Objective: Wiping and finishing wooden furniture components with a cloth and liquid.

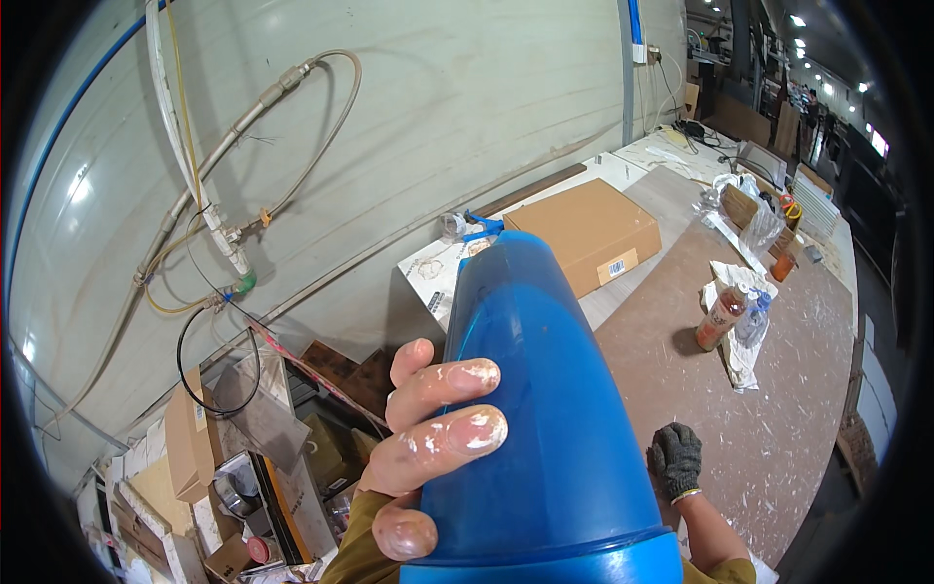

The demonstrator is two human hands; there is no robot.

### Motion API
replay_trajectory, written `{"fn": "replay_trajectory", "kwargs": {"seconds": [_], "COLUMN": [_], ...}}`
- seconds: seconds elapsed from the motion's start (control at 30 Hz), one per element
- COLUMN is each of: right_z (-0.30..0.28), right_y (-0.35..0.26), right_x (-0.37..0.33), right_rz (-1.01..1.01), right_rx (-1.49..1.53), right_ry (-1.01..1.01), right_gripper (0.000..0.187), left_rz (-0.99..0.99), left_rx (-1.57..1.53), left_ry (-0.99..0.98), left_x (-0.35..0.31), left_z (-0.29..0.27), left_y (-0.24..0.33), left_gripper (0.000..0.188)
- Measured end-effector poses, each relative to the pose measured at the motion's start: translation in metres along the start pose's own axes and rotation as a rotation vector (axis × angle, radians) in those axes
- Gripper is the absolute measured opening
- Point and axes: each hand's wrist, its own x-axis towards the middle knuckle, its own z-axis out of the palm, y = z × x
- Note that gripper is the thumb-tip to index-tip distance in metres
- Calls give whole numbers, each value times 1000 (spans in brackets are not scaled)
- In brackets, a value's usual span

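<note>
"Blue plastic is filling the middle of our view, isn't it?"

"Yes, we are holding up a tapering, see-through blue container (545,419), its narrow end pointing away from us and its wider band running off the lower edge."

"And how are we gripping it?"

"Our bare left hand (428,453) is clamping it from the left side, the fingers lying along the wall with white flecks showing on the skin and nails."

"What is our right hand (675,459) doing?"

"It is wearing a dark grey knitted glove and resting well apart from the left one, to the right of the container, on the brown board (769,457) covering the workbench. Its fingers are curling downward, but its palm is hiding from us, so we cannot tell whether it is gripping anything."

"What else are we seeing on the bench?"

"Past the container's narrow end, a closed cardboard box (584,219) is lying flat, the container covering part of it. Farther right, a bottle of reddish liquid (718,323) is standing beside a crumpled white cloth (743,368), and a clear plastic bag (767,232) is sitting beyond them."

"And on our left?"

"A beige hose (282,85) is running along the pale wall (467,97), and below it an upright brown carton (193,443) is standing among jumbled goods."
</note>
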Motion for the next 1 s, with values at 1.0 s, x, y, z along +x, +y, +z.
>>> {"fn": "replay_trajectory", "kwargs": {"seconds": [1.0], "right_z": [1], "right_y": [-2], "right_x": [-1], "right_rz": [-22], "right_rx": [1], "right_ry": [39], "right_gripper": [33], "left_rz": [300], "left_rx": [-71], "left_ry": [-38], "left_x": [14], "left_z": [-9], "left_y": [-24], "left_gripper": [50]}}
